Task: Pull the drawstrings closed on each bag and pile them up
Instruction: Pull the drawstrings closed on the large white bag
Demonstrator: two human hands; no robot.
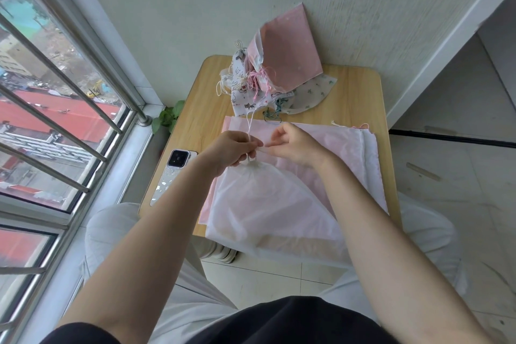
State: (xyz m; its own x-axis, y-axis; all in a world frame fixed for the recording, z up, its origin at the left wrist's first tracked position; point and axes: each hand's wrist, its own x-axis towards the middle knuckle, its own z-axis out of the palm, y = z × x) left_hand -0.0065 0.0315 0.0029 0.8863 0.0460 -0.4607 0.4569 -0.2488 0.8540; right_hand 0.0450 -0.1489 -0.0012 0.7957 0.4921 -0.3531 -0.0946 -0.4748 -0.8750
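A sheer white drawstring bag (268,204) lies over the near edge of the small wooden table (354,98), its mouth gathered to a point. My left hand (231,149) pinches the white drawstring (250,123), which runs up and away from the bag's mouth. My right hand (293,144) pinches the cord or fabric beside the left fingers. Under the white bag lies a flat stack of pale pink bags (329,145). At the table's far side sits a pile of closed bags (268,78): pink, cat-print and leaf-print.
A phone (176,169) in a pale case lies on the table's left edge. A barred window (55,109) runs along the left, a wall stands behind the table, and a green plant (167,117) sits at the sill. My knees are under the table.
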